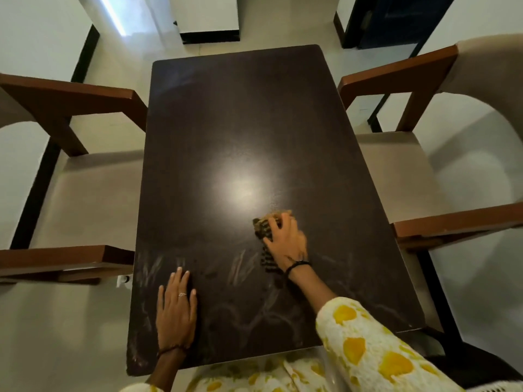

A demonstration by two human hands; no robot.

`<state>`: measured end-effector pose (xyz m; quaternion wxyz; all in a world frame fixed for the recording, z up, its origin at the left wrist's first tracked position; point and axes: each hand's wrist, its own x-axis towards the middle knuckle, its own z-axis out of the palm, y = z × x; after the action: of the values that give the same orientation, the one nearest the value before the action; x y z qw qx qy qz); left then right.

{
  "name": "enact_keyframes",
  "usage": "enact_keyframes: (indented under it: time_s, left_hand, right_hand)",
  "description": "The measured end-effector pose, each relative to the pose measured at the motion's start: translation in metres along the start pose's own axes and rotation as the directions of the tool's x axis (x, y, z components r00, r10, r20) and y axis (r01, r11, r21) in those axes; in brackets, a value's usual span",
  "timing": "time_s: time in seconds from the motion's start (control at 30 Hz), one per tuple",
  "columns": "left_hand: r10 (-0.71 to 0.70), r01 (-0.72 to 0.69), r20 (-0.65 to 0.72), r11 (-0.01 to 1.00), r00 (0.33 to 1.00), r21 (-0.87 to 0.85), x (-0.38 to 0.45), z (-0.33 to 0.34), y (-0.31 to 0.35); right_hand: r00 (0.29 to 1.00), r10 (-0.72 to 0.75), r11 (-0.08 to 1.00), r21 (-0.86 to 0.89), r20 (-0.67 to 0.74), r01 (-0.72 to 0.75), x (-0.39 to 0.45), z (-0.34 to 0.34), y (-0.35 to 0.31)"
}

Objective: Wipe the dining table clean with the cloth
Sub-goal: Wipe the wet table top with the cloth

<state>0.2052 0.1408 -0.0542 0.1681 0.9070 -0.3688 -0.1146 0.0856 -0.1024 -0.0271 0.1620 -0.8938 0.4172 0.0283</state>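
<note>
Right hand (285, 239) reaches forward, fingers spread, grip pressing the cloth (264, 241) flat; left hand (176, 309) lies open, empty, palm-down on the dark, streaked table (240, 123), chairs (93, 188) either side.

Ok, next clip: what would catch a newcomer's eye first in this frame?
Probably the dark dining table filling the middle, with a bright glare spot near its centre. Next, the right hand pressing a patterned cloth onto it, and the left hand lying flat near the near edge, among pale smears.
</note>
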Motion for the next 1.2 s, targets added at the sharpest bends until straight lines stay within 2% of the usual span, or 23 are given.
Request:
enact_keyframes:
  time_s: [0.1,0.23,0.33,0.4,0.5,0.63,0.7,0.8,0.83,0.9,0.97,1.03,1.13,1.2]
  left_hand:
    - [-0.072,0.072,-0.009,0.997,0.997,0.026,0.001,-0.006,-0.031]
    - [-0.069,0.069,0.008,0.997,0.998,0.035,0.0,-0.013,-0.054]
    - [-0.057,0.056,0.031,0.998,0.998,0.021,0.001,-0.012,-0.056]
    - [-0.066,0.066,0.045,0.998,0.997,0.007,0.001,-0.011,-0.055]
    - [-0.065,0.066,0.06,0.998,0.996,-0.016,0.001,-0.012,-0.055]
    - [-0.059,0.061,0.064,0.998,0.996,-0.024,0.002,-0.015,-0.054]
    - [-0.049,0.05,0.073,0.999,0.996,-0.018,0.002,-0.016,-0.054]
    - [-0.001,0.001,0.065,1.0,0.998,0.005,0.002,-0.017,-0.062]
    - [-0.007,0.007,0.049,1.0,0.999,0.016,0.001,-0.017,-0.068]
    - [-0.111,0.111,-0.011,0.994,0.994,0.011,0.001,-0.018,-0.077]
    - [-0.204,0.204,-0.037,0.979,0.978,-0.021,0.002,-0.018,-0.079]
    - [-0.203,0.201,-0.038,0.979,0.979,-0.047,0.001,-0.018,-0.078]
    - [-0.197,0.194,-0.037,0.977,0.98,-0.084,0.002,-0.018,-0.077]
    - [-0.208,0.203,-0.036,0.973,0.977,-0.105,0.002,-0.017,-0.077]
  right_hand:
    - [0.956,0.264,0.964,-0.011,-0.127,-0.267,-0.011,-0.011,0.058]
    - [0.798,0.563,0.823,0.063,-0.213,-0.564,-0.028,-0.029,0.111]
    - [0.69,0.689,0.721,0.113,-0.221,-0.684,-0.024,-0.024,0.099]
    - [0.699,0.678,0.731,0.107,-0.228,-0.674,-0.017,-0.013,0.065]
    - [0.817,0.55,0.835,0.083,-0.175,-0.545,-0.01,0.01,-0.01]
    - [0.977,0.208,0.975,0.084,-0.042,-0.204,-0.019,0.037,-0.118]
    - [0.997,0.082,0.994,0.067,-0.005,-0.081,-0.025,0.046,-0.138]
    - [0.997,-0.039,0.998,0.037,-0.065,0.041,-0.025,0.043,-0.119]
    - [0.998,-0.015,0.998,0.052,-0.065,0.019,-0.024,0.039,-0.104]
    - [0.99,0.125,0.991,0.057,-0.069,-0.122,-0.019,0.029,-0.063]
    - [0.942,0.309,0.951,0.039,-0.129,-0.307,-0.017,0.014,-0.016]
    - [0.87,0.446,0.891,0.018,-0.21,-0.453,-0.014,-0.001,0.023]
    - [0.773,0.573,0.809,0.041,-0.274,-0.586,-0.005,-0.003,0.033]
    - [0.776,0.559,0.817,0.038,-0.292,-0.575,0.0,0.008,0.01]
